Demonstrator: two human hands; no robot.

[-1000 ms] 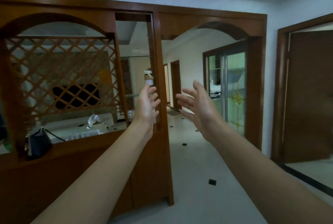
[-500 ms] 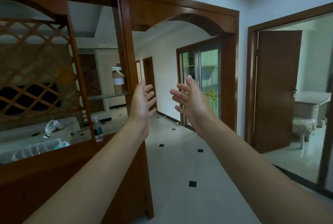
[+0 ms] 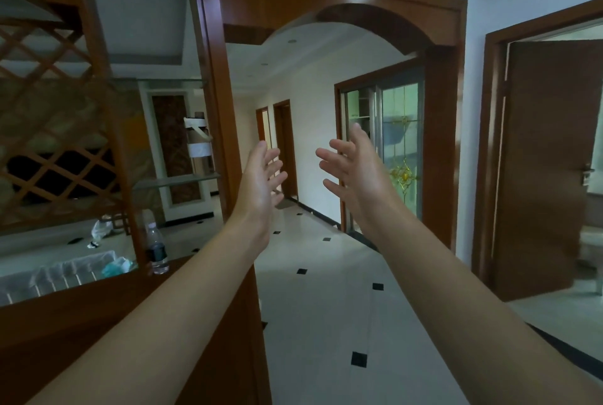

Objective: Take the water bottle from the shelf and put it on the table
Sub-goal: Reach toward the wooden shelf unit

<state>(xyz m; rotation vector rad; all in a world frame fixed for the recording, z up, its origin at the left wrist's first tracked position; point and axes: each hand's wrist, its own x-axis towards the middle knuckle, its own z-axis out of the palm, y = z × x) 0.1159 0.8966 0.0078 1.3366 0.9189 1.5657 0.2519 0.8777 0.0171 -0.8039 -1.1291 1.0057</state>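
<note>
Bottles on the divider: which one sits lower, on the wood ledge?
The clear water bottle with the dark label, upright on the wood ledge. The taller white-banded bottle stands above it on the glass shelf.

The divider [image 3: 225,130] is reddish-brown wood with a diamond lattice [image 3: 49,130]. The bottle [image 3: 156,249] is clear with a dark label. The floor [image 3: 326,306] is white tile dotted with small black squares. The door [image 3: 548,169] is brown. The glass door [image 3: 398,143] shows green panes with a gold ornament.
</note>
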